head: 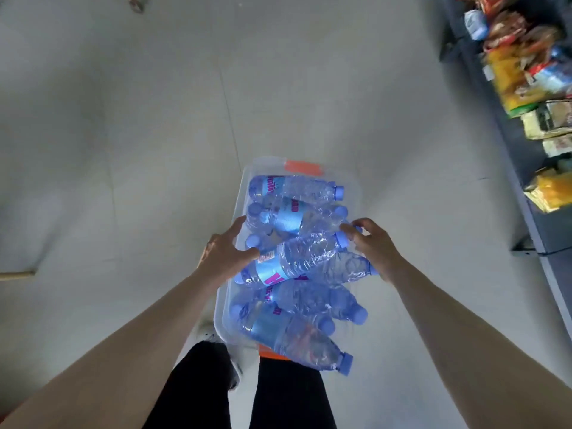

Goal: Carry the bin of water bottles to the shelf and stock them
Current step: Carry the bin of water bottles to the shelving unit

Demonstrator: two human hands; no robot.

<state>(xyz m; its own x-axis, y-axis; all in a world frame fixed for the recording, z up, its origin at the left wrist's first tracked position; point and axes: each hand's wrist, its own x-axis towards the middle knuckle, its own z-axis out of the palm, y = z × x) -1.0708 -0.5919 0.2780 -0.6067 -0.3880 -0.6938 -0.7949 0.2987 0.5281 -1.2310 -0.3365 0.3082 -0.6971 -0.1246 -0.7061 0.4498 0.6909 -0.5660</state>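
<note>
A clear plastic bin (227, 300) with orange handles is sitting on the pale floor (123, 150) in the lower middle of the frame, just ahead of the person's dark trouser legs (198, 388), and it is heaped with blue-capped, blue-labelled water bottles lying on their sides in a loose pile. One of them, the top bottle (294, 260), is lying slantwise across the middle of the pile with its cap pointing toward the right of the frame. The left hand (224, 252) is reaching in from the lower left with fingers spread wide and nearly straight, fingertips touching the label end of the top bottle and the bin's left wall. The right hand (376, 246) is coming in from the lower right with fingers curled, resting at the cap end of the same bottle; whether it is actually gripping the cap, I cannot tell. Along the right edge of the frame a grey shelf (495, 97) is carrying colourful packaged goods (513, 85), well apart from the bin.
</note>
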